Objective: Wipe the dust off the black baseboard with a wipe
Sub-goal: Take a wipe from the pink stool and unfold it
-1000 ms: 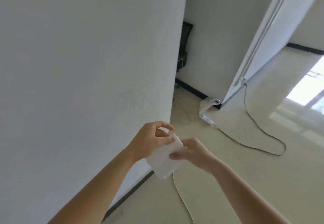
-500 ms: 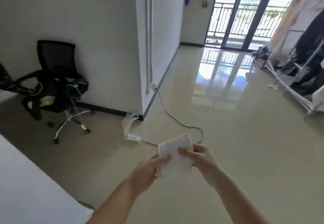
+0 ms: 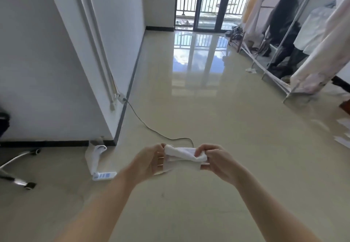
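While pinching wipe (image 3: 184,153) (left hand (image 3: 149,164), right hand (image 3: 219,163))

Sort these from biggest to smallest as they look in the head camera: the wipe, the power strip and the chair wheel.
1. wipe, biggest, though it is also nearest the camera
2. power strip
3. chair wheel, smallest

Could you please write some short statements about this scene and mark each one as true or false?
1. The left hand and the right hand both hold the wipe. True.
2. The wipe is touching the baseboard. False: it is held above the floor, apart from the baseboard.
3. A power strip lies on the floor, left of the hands. True.
4. The wipe is spread out flat. False: it is bunched between the hands.
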The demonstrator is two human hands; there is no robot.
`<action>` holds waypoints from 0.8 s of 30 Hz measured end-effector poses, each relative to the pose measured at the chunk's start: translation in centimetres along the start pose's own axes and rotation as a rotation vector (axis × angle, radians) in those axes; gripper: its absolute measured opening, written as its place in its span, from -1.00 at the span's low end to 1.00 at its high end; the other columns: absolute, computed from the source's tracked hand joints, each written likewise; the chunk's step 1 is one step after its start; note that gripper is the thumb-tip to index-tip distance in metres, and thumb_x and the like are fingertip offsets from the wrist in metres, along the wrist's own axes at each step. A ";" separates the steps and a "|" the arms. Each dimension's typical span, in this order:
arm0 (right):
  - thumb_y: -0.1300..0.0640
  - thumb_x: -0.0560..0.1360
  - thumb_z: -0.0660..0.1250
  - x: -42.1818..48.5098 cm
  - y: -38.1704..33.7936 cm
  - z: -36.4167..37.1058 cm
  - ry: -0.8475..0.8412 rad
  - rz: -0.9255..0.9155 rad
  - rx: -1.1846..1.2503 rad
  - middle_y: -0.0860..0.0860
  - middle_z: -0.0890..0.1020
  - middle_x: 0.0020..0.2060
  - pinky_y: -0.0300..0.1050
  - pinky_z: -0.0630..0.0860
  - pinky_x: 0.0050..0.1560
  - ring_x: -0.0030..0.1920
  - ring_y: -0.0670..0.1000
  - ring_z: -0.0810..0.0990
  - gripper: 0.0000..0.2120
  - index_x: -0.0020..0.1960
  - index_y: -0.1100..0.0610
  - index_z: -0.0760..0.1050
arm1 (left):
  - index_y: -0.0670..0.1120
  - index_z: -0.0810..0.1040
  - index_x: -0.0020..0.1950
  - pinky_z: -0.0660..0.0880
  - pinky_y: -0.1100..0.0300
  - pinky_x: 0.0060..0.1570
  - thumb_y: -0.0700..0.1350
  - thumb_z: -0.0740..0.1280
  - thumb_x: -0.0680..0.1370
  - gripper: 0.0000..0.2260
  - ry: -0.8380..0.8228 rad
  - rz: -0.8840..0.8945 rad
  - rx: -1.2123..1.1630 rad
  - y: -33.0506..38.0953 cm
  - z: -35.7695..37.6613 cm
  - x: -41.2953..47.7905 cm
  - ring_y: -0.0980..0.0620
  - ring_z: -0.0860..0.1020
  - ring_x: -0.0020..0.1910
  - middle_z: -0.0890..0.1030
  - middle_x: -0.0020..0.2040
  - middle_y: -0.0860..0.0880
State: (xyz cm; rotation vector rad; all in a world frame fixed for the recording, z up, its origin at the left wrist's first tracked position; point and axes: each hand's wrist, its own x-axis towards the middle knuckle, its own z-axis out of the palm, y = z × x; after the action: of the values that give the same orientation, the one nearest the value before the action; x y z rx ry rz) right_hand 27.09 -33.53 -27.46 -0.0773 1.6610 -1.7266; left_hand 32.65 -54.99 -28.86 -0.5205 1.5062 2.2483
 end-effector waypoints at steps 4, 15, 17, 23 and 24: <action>0.22 0.41 0.07 7.0 -3.4 -2.3 0.053 0.105 0.035 0.06 0.55 -0.30 -0.13 0.49 -0.20 -0.29 0.02 0.52 -0.74 -0.32 0.15 0.50 | -0.08 0.61 -0.30 0.51 0.18 -0.24 0.01 0.30 0.30 -0.82 0.066 0.002 0.252 5.2 -0.8 5.9 0.03 0.56 -0.30 0.59 -0.30 -0.02; 0.18 0.35 0.38 32.7 -8.3 -7.1 0.459 -0.219 -0.804 -0.08 0.51 -0.40 -0.28 0.30 -0.43 -0.36 -0.01 0.47 -0.86 -0.16 0.07 0.43 | -0.06 0.47 0.04 0.39 0.24 -0.32 -0.06 0.40 0.42 -0.76 0.589 0.249 0.834 13.2 -2.6 29.6 0.00 0.55 -0.22 0.55 -0.20 0.02; 0.09 0.43 0.34 36.7 -9.6 -7.9 0.453 -0.238 -0.898 -0.06 0.46 -0.48 -0.18 0.24 -0.44 -0.42 0.00 0.38 -0.81 -0.30 0.12 0.42 | -0.08 0.49 0.01 0.47 0.25 -0.29 -0.05 0.42 0.42 -0.77 0.608 0.170 0.639 15.2 -3.3 32.9 0.02 0.57 -0.20 0.58 -0.18 0.02; 0.15 0.28 0.31 47.9 -14.0 -8.8 0.237 -0.003 -0.496 -0.01 0.34 -0.53 -0.07 0.35 -0.41 -0.45 -0.04 0.31 -0.77 -0.49 0.21 0.38 | -0.09 0.59 -0.10 0.59 0.02 -0.04 -0.01 0.36 0.39 -0.81 0.661 0.151 0.258 20.0 -7.8 40.4 -0.01 0.65 -0.14 0.68 -0.18 -0.05; 0.16 0.27 0.31 49.8 -14.4 -8.7 0.196 0.071 -0.361 0.01 0.44 -0.51 0.02 0.52 -0.30 -0.41 -0.02 0.43 -0.82 -0.47 0.21 0.48 | -0.09 0.61 -0.10 0.58 0.10 -0.08 -0.06 0.38 0.44 -0.87 0.677 0.160 0.289 20.7 -8.8 41.4 0.02 0.65 -0.15 0.68 -0.19 -0.02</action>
State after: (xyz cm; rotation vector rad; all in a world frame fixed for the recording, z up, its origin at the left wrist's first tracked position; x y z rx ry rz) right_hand -20.36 -53.88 -37.45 -0.0176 2.0805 -1.4009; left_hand -12.55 -65.94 -36.47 -1.1833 2.2167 2.0013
